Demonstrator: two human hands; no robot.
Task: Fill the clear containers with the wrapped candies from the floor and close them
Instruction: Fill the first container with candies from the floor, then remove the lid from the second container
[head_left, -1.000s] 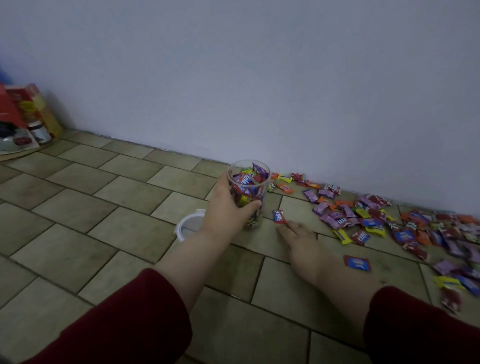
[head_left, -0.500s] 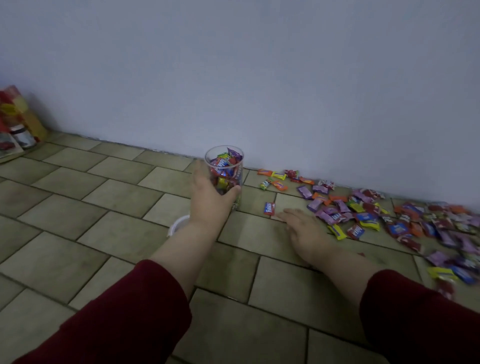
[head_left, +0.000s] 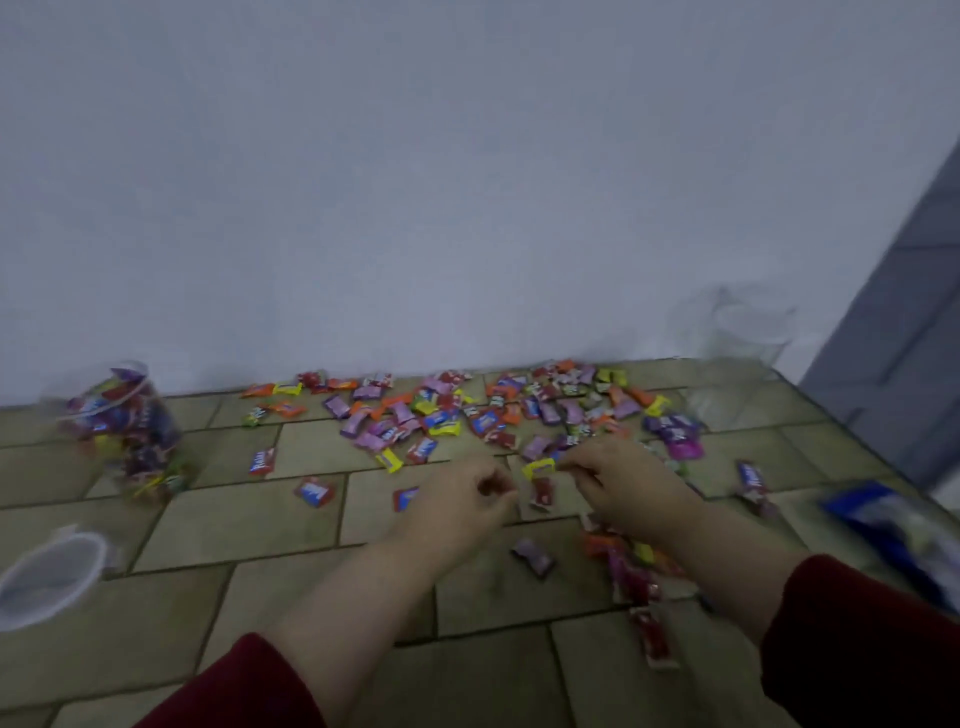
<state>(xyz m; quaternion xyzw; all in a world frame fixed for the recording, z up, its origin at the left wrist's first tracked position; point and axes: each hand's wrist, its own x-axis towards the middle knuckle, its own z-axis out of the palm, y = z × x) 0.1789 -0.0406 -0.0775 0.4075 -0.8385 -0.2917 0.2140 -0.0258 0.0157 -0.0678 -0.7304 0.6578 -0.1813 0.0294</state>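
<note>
Both hands (head_left: 460, 501) now off container (head_left: 124, 426)

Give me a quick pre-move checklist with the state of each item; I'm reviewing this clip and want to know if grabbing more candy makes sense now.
1. Filled container upright on the floor, free of both hands: ok.
2. Its lid on: not ok, it lies apart on the tiles, nearer the camera.
3. Candies left to gather: ok, many lie along the wall.
4. Empty container available: ok, by the wall at far right, though blurred.
5. Left hand free: cannot tell, fingers curled.
6. Right hand free: not ok, it seems to pinch a yellow candy.
</note>
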